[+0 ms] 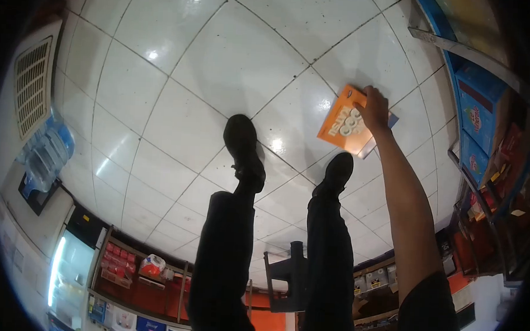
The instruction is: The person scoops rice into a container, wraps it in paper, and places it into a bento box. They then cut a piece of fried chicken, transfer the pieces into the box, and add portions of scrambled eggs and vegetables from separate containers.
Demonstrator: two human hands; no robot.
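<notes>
My right hand (375, 111) grips an orange book-like item (342, 124) by its right side, fingers wrapped over the edge. Large pale lettering is printed on its cover, but I cannot make out whether it is a book or a flat box. It is over the white tiled floor (234, 52), just beyond the shoe (337, 171) on my right foot. Whether it touches the floor is hard to tell. My left hand is out of view.
Racks with blue cartons (477, 115) stand along the right. At the left are a clear water bottle (48, 150) and a lit glass-door fridge (71, 275). A black stool (289, 279) and shelves of goods (119, 262) lie near the bottom.
</notes>
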